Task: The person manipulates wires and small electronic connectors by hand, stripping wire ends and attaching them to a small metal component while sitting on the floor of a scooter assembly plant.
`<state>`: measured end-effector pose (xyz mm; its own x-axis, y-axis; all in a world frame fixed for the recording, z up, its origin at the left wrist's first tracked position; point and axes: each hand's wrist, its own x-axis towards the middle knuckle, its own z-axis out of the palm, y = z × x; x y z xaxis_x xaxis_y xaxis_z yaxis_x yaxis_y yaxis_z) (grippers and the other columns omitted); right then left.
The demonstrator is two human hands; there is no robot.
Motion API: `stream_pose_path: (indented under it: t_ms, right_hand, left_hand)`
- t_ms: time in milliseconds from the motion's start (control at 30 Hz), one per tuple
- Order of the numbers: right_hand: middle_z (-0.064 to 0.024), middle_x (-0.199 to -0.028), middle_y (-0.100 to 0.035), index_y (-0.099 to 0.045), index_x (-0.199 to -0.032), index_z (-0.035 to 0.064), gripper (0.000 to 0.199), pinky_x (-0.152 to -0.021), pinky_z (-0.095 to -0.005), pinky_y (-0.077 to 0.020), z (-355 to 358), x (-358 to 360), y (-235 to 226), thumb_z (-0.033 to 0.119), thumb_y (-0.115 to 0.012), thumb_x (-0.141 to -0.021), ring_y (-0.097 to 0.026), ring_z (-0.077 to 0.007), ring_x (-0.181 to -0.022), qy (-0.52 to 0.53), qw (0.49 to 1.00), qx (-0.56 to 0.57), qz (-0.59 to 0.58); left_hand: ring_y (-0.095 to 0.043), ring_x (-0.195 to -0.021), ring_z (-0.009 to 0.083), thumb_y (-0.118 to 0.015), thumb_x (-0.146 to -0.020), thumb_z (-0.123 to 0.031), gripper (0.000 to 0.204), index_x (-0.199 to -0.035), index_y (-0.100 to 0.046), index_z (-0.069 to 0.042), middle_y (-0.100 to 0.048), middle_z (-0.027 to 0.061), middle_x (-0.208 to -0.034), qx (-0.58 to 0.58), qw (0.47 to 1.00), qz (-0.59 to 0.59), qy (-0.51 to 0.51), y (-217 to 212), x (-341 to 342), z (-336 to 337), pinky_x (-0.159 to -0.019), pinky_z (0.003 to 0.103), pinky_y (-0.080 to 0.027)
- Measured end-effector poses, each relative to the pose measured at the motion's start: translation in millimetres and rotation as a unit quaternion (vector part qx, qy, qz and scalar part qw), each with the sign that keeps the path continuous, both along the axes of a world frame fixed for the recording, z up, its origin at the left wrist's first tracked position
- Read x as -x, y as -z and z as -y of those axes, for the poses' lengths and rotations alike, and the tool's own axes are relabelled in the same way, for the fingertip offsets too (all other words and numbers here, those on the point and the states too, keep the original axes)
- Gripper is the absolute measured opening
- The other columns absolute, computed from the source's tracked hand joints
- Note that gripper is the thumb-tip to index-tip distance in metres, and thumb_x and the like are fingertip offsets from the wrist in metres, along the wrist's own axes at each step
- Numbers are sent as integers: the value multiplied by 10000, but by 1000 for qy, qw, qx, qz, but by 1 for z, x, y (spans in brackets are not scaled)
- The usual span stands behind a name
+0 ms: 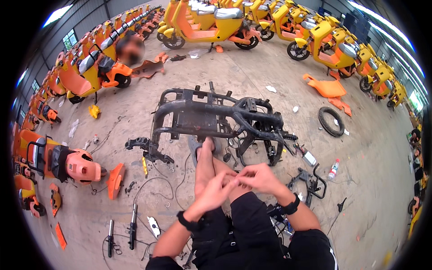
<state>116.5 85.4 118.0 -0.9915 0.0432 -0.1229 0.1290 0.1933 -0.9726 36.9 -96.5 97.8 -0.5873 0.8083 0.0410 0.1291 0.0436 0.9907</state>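
Observation:
My left hand and my right hand meet above my knees, their fingertips pinched together. Whatever they hold between them is too small to make out. Each wrist has a black band. Just beyond my legs, a black scooter frame of welded tubes lies on the concrete floor, and neither hand touches it. A dark bracket sits by the frame's left end. Close to my right forearm lies a black tubular metal part.
Two fork tubes and a white-and-black tool lie left of me. On the right are a bottle, a tyre and an orange panel. Loose cables cross the floor. Rows of yellow scooters stand behind; another person is at left.

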Motion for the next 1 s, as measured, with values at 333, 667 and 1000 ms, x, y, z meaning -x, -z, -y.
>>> stream_pose_path:
  t_ms: [333,667,1000]
  right_hand:
    - [-76,-761,-698,-698,-897,-49,160,-548,-212,-489,-64,88,32,108,-681,-869,-628,-91,-620,182,974,59,-125]
    - [-105,-677,-680,-725,-822,38,117,-526,-289,-490,-55,99,77,150,-708,-790,-655,-194,-554,316,881,-248,-251]
    - [-81,-677,-675,-709,-782,41,83,-526,-300,-487,-48,97,68,123,-713,-782,-644,-225,-569,241,828,-367,-348]
  left_hand:
    - [-644,-697,352,-626,-882,-130,143,-907,-666,4,-648,211,-742,22,933,-306,-189,10,91,-80,-602,392,-484]
    - [-650,-637,329,-662,-837,-93,85,-890,-690,-33,-669,158,-724,25,840,-464,-280,41,94,-95,-566,403,-506]
    - [-629,-648,305,-663,-825,-59,86,-893,-686,-11,-638,135,-707,6,847,-473,-242,37,60,-84,-589,385,-491]
